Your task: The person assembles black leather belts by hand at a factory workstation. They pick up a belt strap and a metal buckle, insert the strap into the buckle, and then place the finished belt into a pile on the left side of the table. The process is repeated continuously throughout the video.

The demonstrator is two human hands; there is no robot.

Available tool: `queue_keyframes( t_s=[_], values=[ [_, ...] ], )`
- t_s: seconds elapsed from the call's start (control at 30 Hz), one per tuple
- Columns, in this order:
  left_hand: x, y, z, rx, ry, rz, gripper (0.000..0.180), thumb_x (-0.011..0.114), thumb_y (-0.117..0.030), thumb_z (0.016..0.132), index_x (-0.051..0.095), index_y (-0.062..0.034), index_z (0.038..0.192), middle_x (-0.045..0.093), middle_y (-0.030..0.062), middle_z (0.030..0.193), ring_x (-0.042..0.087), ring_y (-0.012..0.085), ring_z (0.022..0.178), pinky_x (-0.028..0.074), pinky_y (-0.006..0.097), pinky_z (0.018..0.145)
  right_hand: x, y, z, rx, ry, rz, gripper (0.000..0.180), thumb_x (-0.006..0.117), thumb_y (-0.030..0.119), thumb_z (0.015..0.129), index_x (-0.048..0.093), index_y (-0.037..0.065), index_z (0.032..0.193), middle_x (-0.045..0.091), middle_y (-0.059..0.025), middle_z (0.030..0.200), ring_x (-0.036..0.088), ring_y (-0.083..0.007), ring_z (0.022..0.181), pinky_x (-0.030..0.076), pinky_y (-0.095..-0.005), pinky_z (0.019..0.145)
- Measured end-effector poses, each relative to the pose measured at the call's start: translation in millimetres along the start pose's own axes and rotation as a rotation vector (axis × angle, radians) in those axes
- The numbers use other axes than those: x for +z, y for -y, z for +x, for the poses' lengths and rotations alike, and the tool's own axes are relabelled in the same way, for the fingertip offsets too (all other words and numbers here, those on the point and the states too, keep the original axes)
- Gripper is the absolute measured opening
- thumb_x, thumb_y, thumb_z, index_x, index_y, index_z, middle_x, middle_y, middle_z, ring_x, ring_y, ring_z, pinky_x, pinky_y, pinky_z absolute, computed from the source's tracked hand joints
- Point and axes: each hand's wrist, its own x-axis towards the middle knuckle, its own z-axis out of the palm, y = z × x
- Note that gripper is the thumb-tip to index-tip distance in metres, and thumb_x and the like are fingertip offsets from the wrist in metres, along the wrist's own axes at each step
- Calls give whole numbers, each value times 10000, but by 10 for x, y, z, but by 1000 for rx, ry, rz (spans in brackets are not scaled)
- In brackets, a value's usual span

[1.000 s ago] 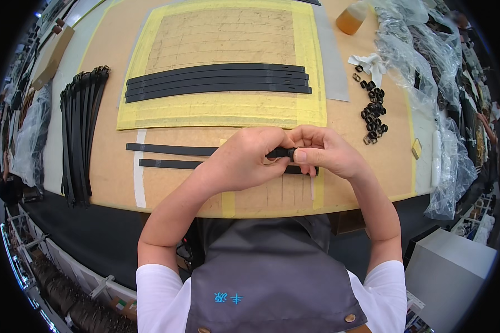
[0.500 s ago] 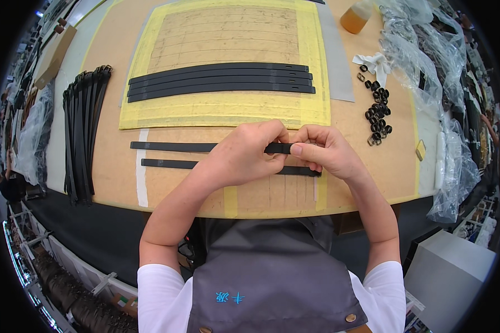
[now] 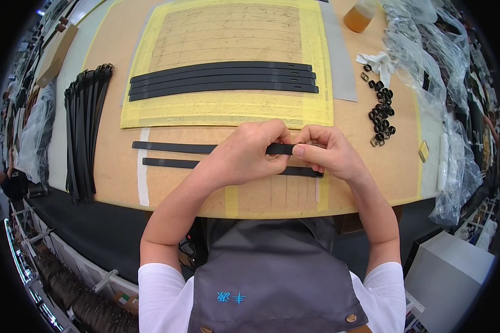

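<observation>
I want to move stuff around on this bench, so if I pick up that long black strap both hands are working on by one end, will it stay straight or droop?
The black strap looks thin and flat, so it would probably droop. The left hand and right hand pinch one end while the rest lies flat on the table, suggesting it is light. Rolling seems unlikely.

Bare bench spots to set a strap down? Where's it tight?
Free: the strip between strap bundle and yellow mat; the near edge left of the left hand. Crowded: right side, with loops and plastic bags.
</observation>
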Motion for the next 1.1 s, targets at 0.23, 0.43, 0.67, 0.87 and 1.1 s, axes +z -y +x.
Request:
queue_keyframes(
  t_s=[0.23,0.43,0.67,0.87,1.1],
  values=[
    [11,17,-2,12,11,8,213,771,-12,785,646,14,956,720,119,851,719,185,782,572,305,642,0,-24,1,-12,-8,-5,213,787,249,941,689,60,940,599,64,679,497,2,564,371,-187,501],
    [15,4,-1,6,22,16,210,774,-14,788,649,9,955,726,118,860,723,188,781,574,306,640,-2,-42,16,-28,-17,-26,185,779,219,934,690,56,921,598,65,689,489,5,574,374,-189,506],
    [15,-55,9,14,39,-14,299,746,13,784,642,-5,1064,679,71,820,656,137,722,535,258,626,87,-70,15,-144,-61,-114,179,743,191,941,688,29,892,589,73,766,464,-1,699,391,-209,598],
    [-27,-58,-21,-58,104,-211,372,612,70,765,599,16,1133,661,65,903,601,122,760,513,257,684,138,-57,23,-176,-34,-133,146,668,143,963,681,12,900,575,88,790,456,-11,752,408,-225,653],
    [-23,-53,-18,-48,150,-296,374,564,77,780,604,51,1151,672,69,999,627,104,903,529,256,809,128,-32,-68,-200,54,-107,149,661,142,966,687,3,919,592,74,818,470,-18,779,425,-230,690]
  ],
)
